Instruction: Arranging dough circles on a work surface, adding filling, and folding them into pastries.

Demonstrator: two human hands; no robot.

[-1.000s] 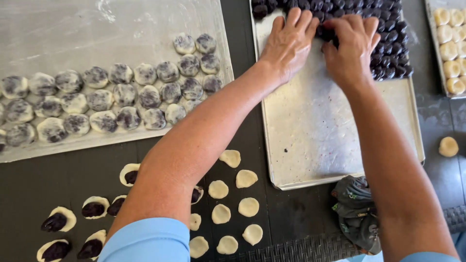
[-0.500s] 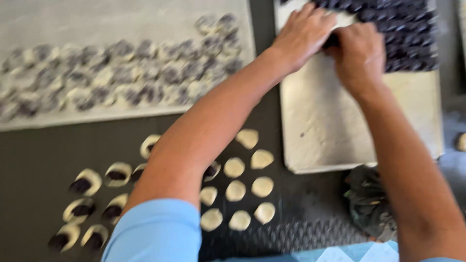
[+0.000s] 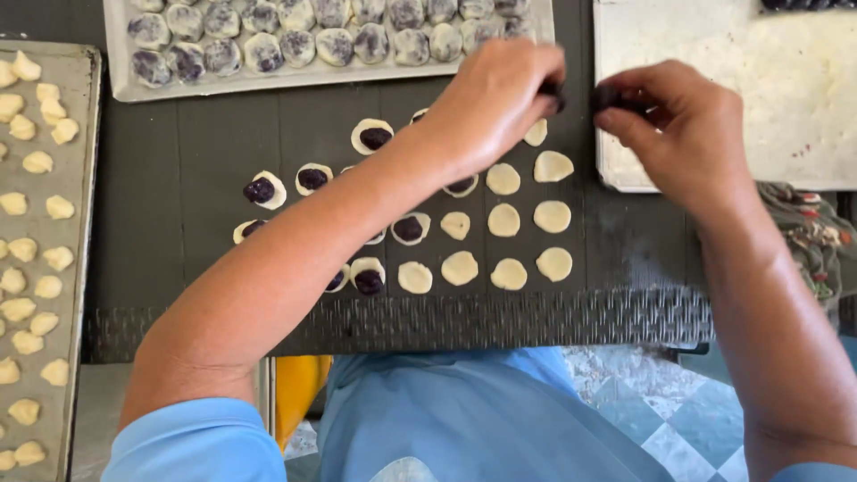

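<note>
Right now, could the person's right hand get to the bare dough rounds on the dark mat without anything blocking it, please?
Probably yes. The right hand hovers just right of the bare dough rounds on the dark mat, and nothing lies between them. It already pinches a dark filling ball; the left hand is over the upper rounds only.

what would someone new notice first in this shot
Two bare hands meet above the dark mat, the left hand and right hand each pinching a dark filling ball. Below them lie rows of pale dough discs, several already topped with filling. A tray of finished balls lines the top.
</note>
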